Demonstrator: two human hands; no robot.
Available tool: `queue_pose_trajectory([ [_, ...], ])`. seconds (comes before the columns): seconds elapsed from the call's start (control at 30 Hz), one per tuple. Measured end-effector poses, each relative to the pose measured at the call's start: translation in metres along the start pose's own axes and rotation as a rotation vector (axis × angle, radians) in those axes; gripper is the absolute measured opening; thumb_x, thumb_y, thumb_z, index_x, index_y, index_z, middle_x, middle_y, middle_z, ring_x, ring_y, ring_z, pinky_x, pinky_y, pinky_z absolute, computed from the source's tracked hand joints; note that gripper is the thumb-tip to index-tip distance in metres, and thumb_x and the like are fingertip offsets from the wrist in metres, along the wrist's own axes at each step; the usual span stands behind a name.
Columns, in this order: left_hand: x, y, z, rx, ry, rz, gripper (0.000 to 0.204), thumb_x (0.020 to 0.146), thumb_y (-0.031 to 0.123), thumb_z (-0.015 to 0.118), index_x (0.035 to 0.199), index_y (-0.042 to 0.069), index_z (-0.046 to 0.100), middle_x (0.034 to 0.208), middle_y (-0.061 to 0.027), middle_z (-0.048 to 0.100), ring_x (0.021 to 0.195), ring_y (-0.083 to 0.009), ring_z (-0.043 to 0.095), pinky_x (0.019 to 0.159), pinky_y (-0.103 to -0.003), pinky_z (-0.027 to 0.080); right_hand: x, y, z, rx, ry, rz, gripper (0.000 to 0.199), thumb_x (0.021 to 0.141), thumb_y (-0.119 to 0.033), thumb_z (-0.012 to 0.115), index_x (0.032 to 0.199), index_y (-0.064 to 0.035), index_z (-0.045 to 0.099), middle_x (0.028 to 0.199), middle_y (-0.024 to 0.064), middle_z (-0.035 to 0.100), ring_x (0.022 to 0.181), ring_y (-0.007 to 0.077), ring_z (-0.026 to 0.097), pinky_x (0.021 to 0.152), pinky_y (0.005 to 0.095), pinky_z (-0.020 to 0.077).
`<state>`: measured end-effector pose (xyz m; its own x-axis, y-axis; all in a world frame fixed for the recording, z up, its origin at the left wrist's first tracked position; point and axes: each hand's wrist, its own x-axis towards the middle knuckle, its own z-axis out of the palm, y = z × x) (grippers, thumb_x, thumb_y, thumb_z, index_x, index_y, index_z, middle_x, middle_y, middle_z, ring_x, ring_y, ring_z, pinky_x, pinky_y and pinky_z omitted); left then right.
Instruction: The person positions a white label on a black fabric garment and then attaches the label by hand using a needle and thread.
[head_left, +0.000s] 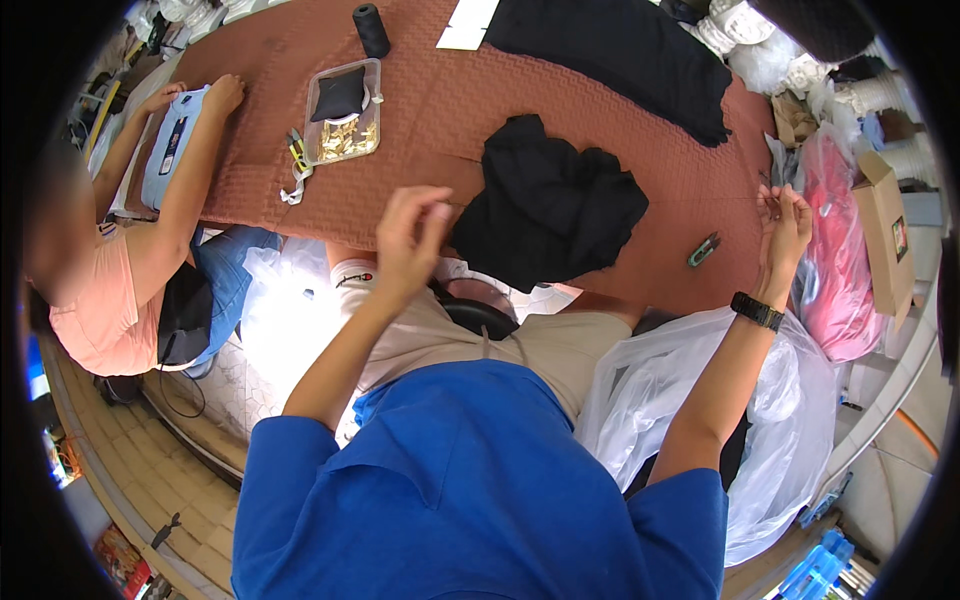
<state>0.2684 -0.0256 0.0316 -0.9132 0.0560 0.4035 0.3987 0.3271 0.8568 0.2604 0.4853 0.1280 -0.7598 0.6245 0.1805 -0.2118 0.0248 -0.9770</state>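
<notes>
A crumpled black cloth (555, 205) lies at the near edge of the table, between my two hands. My left hand (410, 245) is raised left of it, apart from the cloth, thumb and fingers brought together; whatever they pinch is too small to name. Far to the right, my right hand (785, 222) is over the table's right side with its fingertips pinched, and what is between them cannot be made out. Small green-handled thread snips (703, 250) rest on the table between the cloth and my right hand.
The table has a brown textured cover (420, 130). On it are a clear plastic box (345, 145) with gold-coloured pieces and a black pincushion, a black thread cone (371, 32) and folded black fabric (620, 60). A co-worker (130, 250) handles light-blue cloth at left. Plastic bags (800, 400) stand at right.
</notes>
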Motion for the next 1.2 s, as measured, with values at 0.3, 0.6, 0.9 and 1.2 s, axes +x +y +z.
queue_pose_trajectory([
  [0.3, 0.015, -0.027, -0.027, 0.296, -0.145, 0.099, 0.008, 0.086, 0.001, 0.073, 0.093, 0.001, 0.068, 0.090, -0.0102, 0.060, 0.083, -0.0257, 0.063, 0.072, -0.034, 0.051, 0.009, 0.013, -0.009, -0.003, -0.005, 0.027, 0.018, 0.099, -0.014, 0.068, 0.107, -0.0043, 0.055, 0.098, 0.0114, 0.068, 0.092, 0.0252, 0.072, 0.083, 0.0370, 0.0593],
  [0.6, 0.008, -0.034, 0.012, 0.457, -0.099, 0.158, 0.011, 0.087, 0.010, 0.072, 0.089, 0.002, 0.065, 0.090, -0.0113, 0.058, 0.089, -0.0315, 0.059, 0.076, -0.041, 0.048, 0.010, 0.019, -0.013, -0.024, 0.062, 0.055, 0.023, 0.097, -0.016, 0.070, 0.107, -0.0038, 0.054, 0.097, 0.0126, 0.069, 0.089, 0.0254, 0.072, 0.080, 0.0366, 0.0596],
  [0.9, 0.014, -0.044, -0.006, 0.393, -0.135, 0.159, 0.008, 0.093, 0.006, 0.061, 0.094, 0.001, 0.054, 0.095, -0.0160, 0.052, 0.094, -0.0386, 0.053, 0.080, -0.046, 0.045, 0.023, 0.038, -0.027, -0.078, 0.145, 0.117, 0.027, 0.096, -0.017, 0.073, 0.110, -0.0014, 0.055, 0.098, 0.0124, 0.070, 0.087, 0.0243, 0.071, 0.077, 0.0343, 0.0588],
  [1.2, 0.010, -0.034, -0.042, 0.315, -0.084, 0.128, 0.007, 0.092, -0.004, 0.057, 0.092, -0.001, 0.050, 0.092, -0.0153, 0.048, 0.085, -0.0328, 0.050, 0.078, -0.039, 0.043, 0.048, 0.083, -0.050, -0.292, 0.205, 0.188, 0.020, 0.092, -0.019, 0.077, 0.090, -0.0018, 0.067, 0.076, 0.0049, 0.067, 0.062, 0.0120, 0.061, 0.056, 0.0248, 0.0495],
])
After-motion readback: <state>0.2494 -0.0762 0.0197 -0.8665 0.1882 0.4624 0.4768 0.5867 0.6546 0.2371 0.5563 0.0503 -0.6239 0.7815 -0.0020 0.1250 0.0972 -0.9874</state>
